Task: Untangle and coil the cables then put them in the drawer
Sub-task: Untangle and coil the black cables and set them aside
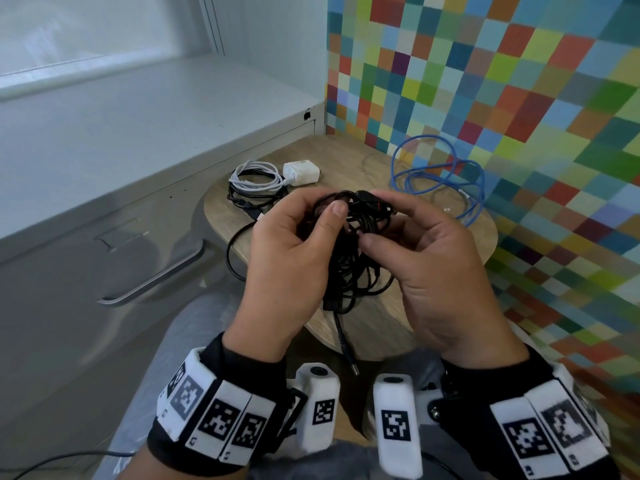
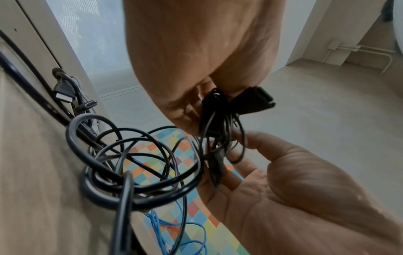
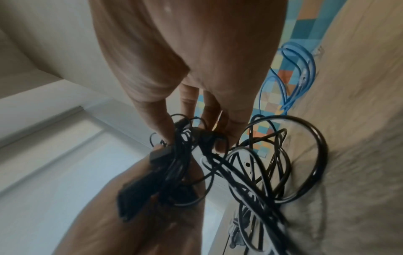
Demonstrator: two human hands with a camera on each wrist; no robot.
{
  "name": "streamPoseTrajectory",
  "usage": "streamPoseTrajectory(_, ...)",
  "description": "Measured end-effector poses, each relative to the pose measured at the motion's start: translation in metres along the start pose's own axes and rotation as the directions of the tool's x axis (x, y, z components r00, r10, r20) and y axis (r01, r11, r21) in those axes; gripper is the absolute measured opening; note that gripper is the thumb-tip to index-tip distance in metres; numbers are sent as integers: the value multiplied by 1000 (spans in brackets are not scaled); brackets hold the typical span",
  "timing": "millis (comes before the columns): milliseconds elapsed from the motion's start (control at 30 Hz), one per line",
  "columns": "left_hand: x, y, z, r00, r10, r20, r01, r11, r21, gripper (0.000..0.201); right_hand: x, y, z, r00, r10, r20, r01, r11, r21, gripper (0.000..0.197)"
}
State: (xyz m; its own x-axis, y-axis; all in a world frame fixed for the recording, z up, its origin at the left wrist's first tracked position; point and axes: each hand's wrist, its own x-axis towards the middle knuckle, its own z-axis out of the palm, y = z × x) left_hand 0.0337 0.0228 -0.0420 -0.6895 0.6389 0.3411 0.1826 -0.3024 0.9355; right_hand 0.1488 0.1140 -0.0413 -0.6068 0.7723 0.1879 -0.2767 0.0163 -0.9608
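A tangle of black cables (image 1: 360,268) hangs above the small round wooden table (image 1: 346,157), held by both hands. My left hand (image 1: 325,216) grips its upper left part, thumb on top. My right hand (image 1: 377,223) pinches strands at the upper right, thumb pressed underneath. A barrel plug (image 1: 350,360) dangles from the tangle toward my lap. The left wrist view shows the left hand (image 2: 209,103) pinching strands and a black connector (image 2: 255,101), with loose loops (image 2: 141,163) below. The right wrist view shows the right hand (image 3: 196,134) in the black tangle (image 3: 261,172).
A coiled white cable (image 1: 254,176) with its white charger (image 1: 301,173) lies at the table's back left, over another black cable (image 1: 242,200). A loose blue cable (image 1: 436,174) sits at the back right by the checkered wall. A grey drawer front with a handle (image 1: 152,275) stands shut at left.
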Motion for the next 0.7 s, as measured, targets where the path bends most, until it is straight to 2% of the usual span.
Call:
streamPoseTrajectory(233, -1, -1, 0, 1000, -13, 6, 13, 1000, -21, 9, -3, -1, 0, 998, 9, -62, -10, 1000, -16, 45)
streamPoseTrajectory(333, 0, -2, 1, 1000, -11, -11, 10, 999, -50, 8, -1, 2, 0, 995, -14, -99, 10, 999, -35, 37)
streamPoseTrajectory(400, 0, -1, 2, 999, -9, -30, 7, 998, -68, 9, 0, 3, 0, 996, -25, -90, 20, 998, -52, 30)
streamPoseTrajectory(533, -1, -2, 3, 1000, -16, -26, 14, 996, -88, 10, -1, 0, -4, 997, -50, -61, 45, 995, -88, 28)
streamPoseTrajectory(700, 0, -2, 3, 995, -83, -48, 77, 990, -119, 7, 0, 0, -4, 997, 78, 30, -80, 994, 74, 30)
